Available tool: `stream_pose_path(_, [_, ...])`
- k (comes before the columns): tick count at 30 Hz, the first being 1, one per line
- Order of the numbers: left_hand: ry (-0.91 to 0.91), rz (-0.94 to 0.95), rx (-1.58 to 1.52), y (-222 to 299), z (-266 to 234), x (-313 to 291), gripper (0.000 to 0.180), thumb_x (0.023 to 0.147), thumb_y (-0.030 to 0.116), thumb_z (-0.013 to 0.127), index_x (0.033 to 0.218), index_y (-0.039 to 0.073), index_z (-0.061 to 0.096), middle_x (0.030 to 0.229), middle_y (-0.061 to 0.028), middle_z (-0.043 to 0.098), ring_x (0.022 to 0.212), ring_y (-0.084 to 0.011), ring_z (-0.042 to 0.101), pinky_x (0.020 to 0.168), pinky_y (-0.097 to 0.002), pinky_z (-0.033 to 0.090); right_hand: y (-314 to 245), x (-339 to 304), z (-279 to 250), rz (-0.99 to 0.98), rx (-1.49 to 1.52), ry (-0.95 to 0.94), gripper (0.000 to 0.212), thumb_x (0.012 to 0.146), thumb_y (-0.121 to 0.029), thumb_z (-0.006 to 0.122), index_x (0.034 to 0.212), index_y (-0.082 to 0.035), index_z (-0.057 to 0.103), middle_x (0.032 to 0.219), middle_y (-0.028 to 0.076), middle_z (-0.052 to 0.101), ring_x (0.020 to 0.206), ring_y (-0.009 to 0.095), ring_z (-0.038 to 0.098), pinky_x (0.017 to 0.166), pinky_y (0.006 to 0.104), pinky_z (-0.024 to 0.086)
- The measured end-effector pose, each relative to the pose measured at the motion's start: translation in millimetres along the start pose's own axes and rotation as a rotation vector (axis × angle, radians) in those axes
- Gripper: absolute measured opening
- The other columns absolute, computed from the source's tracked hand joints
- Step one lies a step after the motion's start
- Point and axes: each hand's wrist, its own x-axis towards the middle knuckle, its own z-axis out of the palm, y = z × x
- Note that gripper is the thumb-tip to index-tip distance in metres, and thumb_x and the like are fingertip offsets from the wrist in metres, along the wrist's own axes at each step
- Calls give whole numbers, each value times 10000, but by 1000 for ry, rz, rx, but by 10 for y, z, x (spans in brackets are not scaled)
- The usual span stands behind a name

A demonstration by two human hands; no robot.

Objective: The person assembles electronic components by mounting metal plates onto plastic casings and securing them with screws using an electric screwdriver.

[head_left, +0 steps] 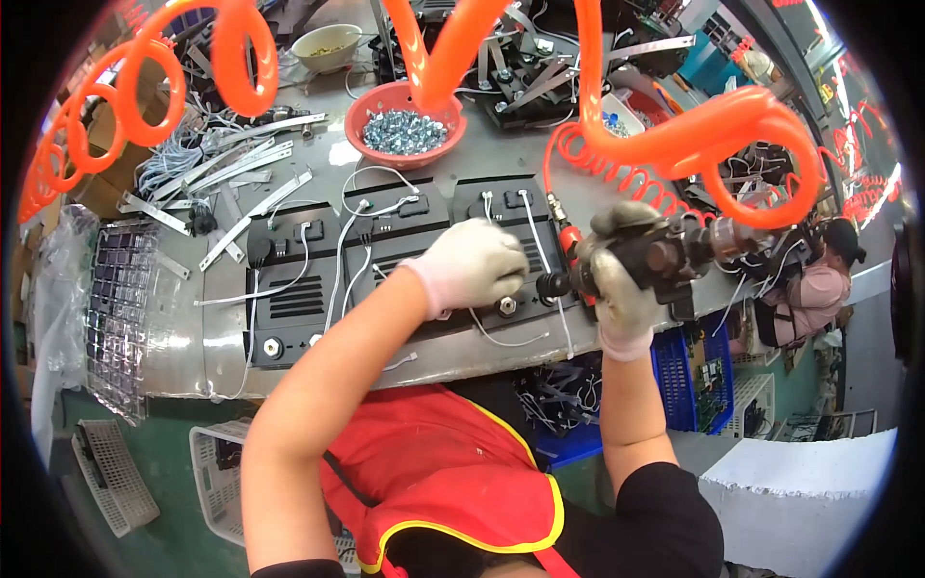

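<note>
The workbench (178, 352) has a grey, reflective metal top and spans the work area. The floor (173, 486) is green. A perforated white plastic basket (120, 486) rests on the floor at left. A white slab (809, 496) occupies the lower right. Bright white light shows at upper right.

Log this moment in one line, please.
left grip: gloved, near silver fitting | right grip: gloved, holding dark power tool | bench: three black panels, red bowl of small metal parts
</note>
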Motion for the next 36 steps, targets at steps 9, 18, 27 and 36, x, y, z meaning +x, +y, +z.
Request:
stream_pose_path(9, [24,6,226,-232,745,681,162,686,311,719,732,159,689,715,-26,623,815,-231,614,893,-404,427,317,-137,-321,119,-154,149,376,739,104,599,1078,-26,502,945,59,566,877,124,555,764,263,475])
stream_pose_path(18, [196,-9,60,-294,859,643,122,700,233,707,802,168,696,776,-39,613,839,-244,594,828,-372,461,392,-170,-465,205,32,48,344,737,7,535,1073,-50,497,917,78,528,715,167,531,591,294,470])
stream_pose_path(27, [144,-18,-196,-422,883,645,275,618,181,760,881,133,699,922,-71,605,1016,-276,557,933,-395,422,306,-117,-321,191,-119,41,245,699,36,499,940,-8,510,778,88,539,582,156,492,554,298,445])
stream_pose_path(36, [171,11,-66,-349,877,625,262,619,172,749,875,142,708,936,-69,611,1016,-289,555,946,-403,424,316,-166,-279,154,-102,84,225,702,25,498,925,-1,508,729,92,544,625,161,511,627,305,458])
